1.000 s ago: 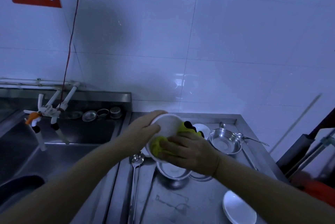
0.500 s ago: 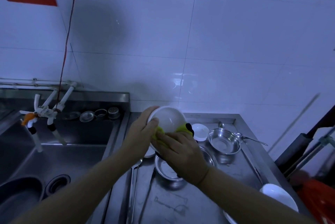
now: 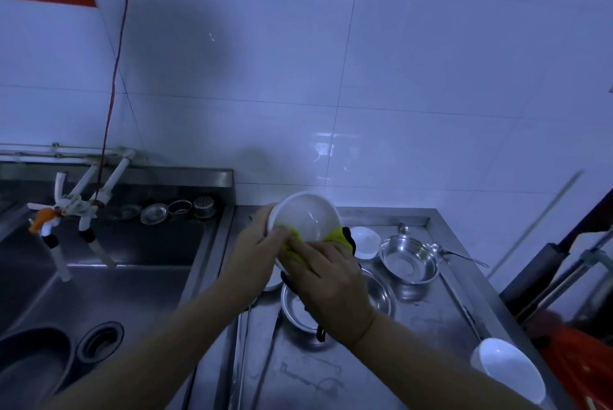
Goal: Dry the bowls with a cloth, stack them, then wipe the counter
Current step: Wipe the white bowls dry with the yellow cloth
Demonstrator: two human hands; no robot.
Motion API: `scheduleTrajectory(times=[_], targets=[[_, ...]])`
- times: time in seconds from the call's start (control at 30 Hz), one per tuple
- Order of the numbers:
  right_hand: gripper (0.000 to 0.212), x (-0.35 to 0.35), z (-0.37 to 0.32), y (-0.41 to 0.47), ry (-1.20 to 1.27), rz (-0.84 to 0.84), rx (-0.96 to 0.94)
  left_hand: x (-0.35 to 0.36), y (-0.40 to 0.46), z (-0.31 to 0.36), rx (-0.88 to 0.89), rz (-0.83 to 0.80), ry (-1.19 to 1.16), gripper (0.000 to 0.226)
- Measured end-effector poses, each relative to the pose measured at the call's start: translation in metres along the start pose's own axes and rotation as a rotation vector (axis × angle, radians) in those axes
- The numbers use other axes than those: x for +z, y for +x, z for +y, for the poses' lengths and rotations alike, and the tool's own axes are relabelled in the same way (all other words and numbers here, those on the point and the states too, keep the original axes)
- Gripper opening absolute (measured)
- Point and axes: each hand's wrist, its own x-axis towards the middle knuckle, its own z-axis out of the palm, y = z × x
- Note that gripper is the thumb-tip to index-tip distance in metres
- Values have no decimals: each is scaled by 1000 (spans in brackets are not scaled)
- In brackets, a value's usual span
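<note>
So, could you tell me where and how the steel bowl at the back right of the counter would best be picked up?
Probably by its near rim. The steel bowl stands upright and open on the counter, so a thumb inside and fingers outside can pinch the thin lip. Come from above on the front side: a small white bowl sits close on its left and a ladle lies at its right.

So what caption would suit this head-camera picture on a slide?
Left hand holds a white bowl while the right hand rubs it with a yellow cloth above a steel counter.
</note>
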Motion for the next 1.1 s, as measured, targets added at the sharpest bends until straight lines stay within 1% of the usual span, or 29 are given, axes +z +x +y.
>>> scheduleTrajectory(times=[0.07, 0.1, 0.17, 0.23, 0.27, 0.3, 0.37, 0.4, 0.43, 0.5, 0.53, 0.57, 0.63, 0.7, 0.77, 0.83, 0.87, 0.9, 0.93, 0.97, 1.0, 1.03, 1.07, 1.1], targets=[[23, -5, 7, 0, 29, -34, -85, -6, 2, 4, 8, -49, 32, 30], [18, -10, 15, 0, 40, -64, -178, -12, 4, 6, 1, -102, 89, 36], [13, -19, 36, 2, 80, -146, -423, -25, 12, 12, -30, -295, 305, 41], [12, -23, 51, 5, 118, -240, -620, -33, 20, 19, -110, -524, 510, 31], [12, -23, 54, 5, 132, -272, -658, -35, 23, 24, -160, -589, 558, 24], [13, -22, 54, 3, 142, -289, -657, -35, 25, 28, -198, -613, 569, 21], [15, -21, 55, 0, 156, -305, -589, -34, 27, 29, -198, -580, 569, 24], [16, -21, 55, -2, 161, -315, -542, -35, 25, 28, -133, -546, 616, 29], [16, -23, 56, -4, 159, -331, -494, -37, 22, 27, -18, -494, 728, 36], [17, -28, 58, -6, 145, -380, -418, -41, 10, 24, 312, -343, 952, 43], [19, -31, 59, -7, 147, -409, -385, -41, 2, 22, 478, -308, 1017, 43], [21, -34, 58, -8, 158, -435, -353, -40, -4, 20, 623, -329, 1098, 41], [24, -38, 56, -7, 193, -469, -287, -37, -9, 14, 839, -455, 1278, 33], [19, -42, 54, -4, 246, -477, -235, -32, -10, 11, 906, -577, 1344, 28], [22, -45, 52, -4, 281, -481, -216, -30, -6, 12, 908, -637, 1330, 25], [32, -48, 53, -7, 311, -443, -135, -34, -3, 13, 821, -629, 1314, 22], [37, -50, 54, -11, 331, -397, -41, -37, -3, 11, 716, -619, 1207, 18], [43, -52, 55, -16, 354, -338, 91, -41, -3, 7, 552, -602, 1044, 14], [48, -53, 56, -20, 378, -270, 241, -43, -6, 3, 309, -578, 797, 13], [52, -54, 57, -23, 397, -208, 386, -43, -8, -2, 60, -558, 513, 17], [58, -54, 56, -25, 416, -166, 499, -41, -12, -6, -116, -516, 264, 18], [61, -51, 53, -25, 438, -145, 570, -37, -14, -10, -211, -467, 92, 13], [62, -48, 47, -22, 454, -130, 606, -31, -16, -13, -264, -425, -29, 4], [61, -44, 41, -17, 459, -110, 620, -23, -17, -16, -292, -402, -116, 8]])
